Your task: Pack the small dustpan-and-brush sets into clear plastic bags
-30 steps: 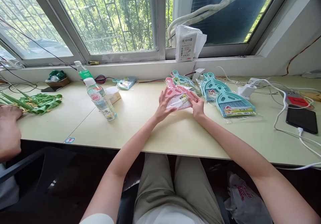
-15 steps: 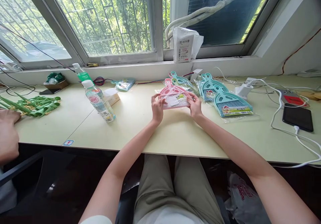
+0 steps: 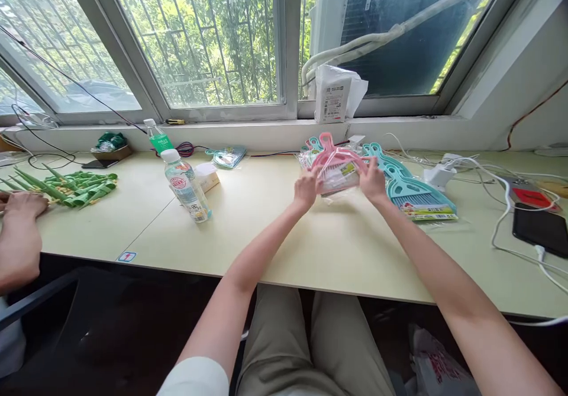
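Observation:
Between my two hands is a pink dustpan and brush set in a clear plastic wrapper, held up above the table. My left hand is closed on its left edge. On the opposite edge my right hand grips the wrapper and the pink rim. The handle points away from me toward the window. Just right of my right hand lies a turquoise dustpan and brush set in its wrapper. Other turquoise sets lie behind it, partly hidden by the pink one and my hand.
Left of my arms stand a water bottle, a green-labelled bottle and a small box. Green woven leaves lie near another person's hand. White cables and a phone are at the right. A tissue pack stands on the sill.
Both hands have shifted slightly right with the pink dustpan set, partly because the camera view moved. The set is now tilted, and its wrapper looks more pulled about.

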`<state>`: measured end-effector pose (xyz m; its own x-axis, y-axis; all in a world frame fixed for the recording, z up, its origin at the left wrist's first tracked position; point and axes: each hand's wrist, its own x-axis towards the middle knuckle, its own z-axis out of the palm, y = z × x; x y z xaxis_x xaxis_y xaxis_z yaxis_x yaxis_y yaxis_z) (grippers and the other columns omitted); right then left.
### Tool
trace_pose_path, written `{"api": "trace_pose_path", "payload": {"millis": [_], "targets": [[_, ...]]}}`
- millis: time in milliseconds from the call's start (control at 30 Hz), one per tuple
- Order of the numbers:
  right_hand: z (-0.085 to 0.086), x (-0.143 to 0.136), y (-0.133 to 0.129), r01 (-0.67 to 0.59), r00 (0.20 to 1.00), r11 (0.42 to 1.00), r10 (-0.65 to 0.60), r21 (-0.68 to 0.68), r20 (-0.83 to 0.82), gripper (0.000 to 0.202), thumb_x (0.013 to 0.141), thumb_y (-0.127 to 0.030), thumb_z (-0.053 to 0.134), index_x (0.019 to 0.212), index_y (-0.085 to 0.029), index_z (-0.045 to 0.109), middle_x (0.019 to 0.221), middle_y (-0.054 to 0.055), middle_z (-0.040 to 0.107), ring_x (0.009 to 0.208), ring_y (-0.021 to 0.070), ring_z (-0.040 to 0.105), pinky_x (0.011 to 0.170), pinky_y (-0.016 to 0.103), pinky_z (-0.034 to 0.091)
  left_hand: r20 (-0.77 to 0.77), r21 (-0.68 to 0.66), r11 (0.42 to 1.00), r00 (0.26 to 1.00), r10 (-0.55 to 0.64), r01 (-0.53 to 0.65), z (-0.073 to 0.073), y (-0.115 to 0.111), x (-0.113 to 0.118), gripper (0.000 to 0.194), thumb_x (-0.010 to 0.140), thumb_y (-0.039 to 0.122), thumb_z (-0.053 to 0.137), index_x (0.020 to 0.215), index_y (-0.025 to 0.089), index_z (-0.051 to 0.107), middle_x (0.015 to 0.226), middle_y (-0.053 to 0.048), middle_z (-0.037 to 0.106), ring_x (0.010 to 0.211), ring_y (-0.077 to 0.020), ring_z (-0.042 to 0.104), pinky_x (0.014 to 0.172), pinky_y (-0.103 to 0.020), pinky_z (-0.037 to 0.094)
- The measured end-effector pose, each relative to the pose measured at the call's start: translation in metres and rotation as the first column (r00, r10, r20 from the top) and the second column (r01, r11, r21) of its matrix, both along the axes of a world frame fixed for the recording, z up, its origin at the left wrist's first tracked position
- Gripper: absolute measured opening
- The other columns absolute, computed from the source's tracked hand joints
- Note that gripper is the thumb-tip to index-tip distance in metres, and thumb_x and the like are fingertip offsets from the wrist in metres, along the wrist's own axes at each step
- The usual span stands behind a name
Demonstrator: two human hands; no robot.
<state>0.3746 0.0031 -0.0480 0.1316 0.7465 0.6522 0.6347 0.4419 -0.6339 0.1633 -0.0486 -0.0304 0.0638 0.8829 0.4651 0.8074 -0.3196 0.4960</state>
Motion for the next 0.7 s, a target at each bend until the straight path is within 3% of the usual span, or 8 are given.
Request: {"api": "trace_pose_path", "payload": {"millis": [100,167,267,400,467,533,600,700], "targets": [[-0.013,-0.009,-0.001,0.114,0.908,0.992,-0.123,0.047,0.402,0.035,0.091,-0.018,0.042,0.123,-0.017,0.056,0.141,0.019,0.05,0.139,0.0337,0.037,0.116,0.063,0.016,-0.26,-0.095,0.993,0.965,0.048,-0.075,-0.012,0.016,0.022,0.034,0.095,0.025,0.052,0.128,0.023,0.056,0.115,-0.015,0.064,0.114,-0.027,0.059,0.085,-0.033,0.053],[-0.022,-0.025,-0.008,0.102,0.858,0.99,-0.136,0.096,0.495,0.042,0.092,-0.013,0.034,0.129,-0.018,0.054,0.147,0.015,0.046,0.143,0.0298,0.033,0.119,0.062,0.009,-0.296,-0.121,0.989,0.954,0.046,-0.085,-0.02,0.023,0.035,0.036,0.098,0.021,0.041,0.132,0.02,0.052,0.114,-0.015,0.065,0.108,-0.0243,0.063,0.083,-0.031,0.052],[-0.026,-0.043,-0.023,0.045,0.845,0.982,-0.134,0.181,0.517,0.044,0.094,-0.012,0.031,0.13,-0.021,0.055,0.144,0.012,0.05,0.138,0.0263,0.039,0.119,0.056,0.013,-0.258,-0.158,0.985,0.966,0.03,-0.073,-0.024,0.032,0.046,0.039,0.1,0.02,0.035,0.136,0.015,0.046,0.11,-0.016,0.068,0.1,-0.023,0.068,0.083,-0.03,0.05],[-0.02,-0.045,-0.039,-0.07,0.855,0.971,-0.06,0.229,0.514,0.042,0.09,-0.006,0.036,0.117,-0.024,0.062,0.123,0.007,0.065,0.12,0.0236,0.054,0.113,0.048,0.025,-0.106,-0.17,0.985,0.994,0.02,-0.038,-0.02,0.043,0.036,0.047,0.101,0.041,0.033,0.136,0.012,0.044,0.099,-0.018,0.071,0.096,-0.0275,0.069,0.083,-0.034,0.048],[-0.018,-0.04,-0.043,-0.12,0.852,0.963,-0.026,0.243,0.523,0.04,0.087,-0.002,0.037,0.106,-0.024,0.064,0.11,0.006,0.069,0.109,0.0226,0.058,0.107,0.044,0.03,-0.014,-0.153,0.986,0.997,0.071,-0.072,-0.017,0.053,0.01,0.055,0.101,0.049,0.026,0.139,0.012,0.041,0.095,-0.018,0.071,0.095,-0.0295,0.069,0.083,-0.037,0.048],[-0.017,-0.038,-0.046,-0.145,0.855,0.953,-0.015,0.267,0.518,0.036,0.084,0.001,0.039,0.094,-0.023,0.064,0.101,0.005,0.068,0.101,0.0223,0.059,0.099,0.041,0.035,0.008,-0.111,0.975,0.981,0.195,-0.193,-0.014,0.069,-0.032,0.054,0.101,0.044,0.024,0.14,0.01,0.04,0.103,-0.021,0.069,0.104,-0.0323,0.066,0.087,-0.04,0.047],[-0.016,-0.045,-0.053,-0.169,0.871,0.944,0.008,0.284,0.492,0.034,0.082,0.001,0.041,0.087,-0.023,0.063,0.098,0.005,0.065,0.095,0.0221,0.059,0.091,0.038,0.038,-0.076,-0.049,0.945,0.945,0.319,-0.324,-0.011,0.087,-0.085,0.048,0.098,0.031,0.031,0.138,0.007,0.044,0.127,-0.025,0.06,0.126,-0.0354,0.052,0.096,-0.044,0.044],[-0.012,-0.072,-0.077,-0.21,0.923,0.931,0.088,0.298,0.375,0.032,0.082,0.001,0.041,0.087,-0.023,0.061,0.101,0.007,0.062,0.095,0.0216,0.059,0.087,0.037,0.04,-0.257,0.002,0.909,0.878,0.403,-0.417,-0.01,0.109,-0.168,0.053,0.09,0.016,0.036,0.14,0.004,0.044,0.155,-0.024,0.034,0.147,-0.0337,0.024,0.115,-0.05,0.027]]}}
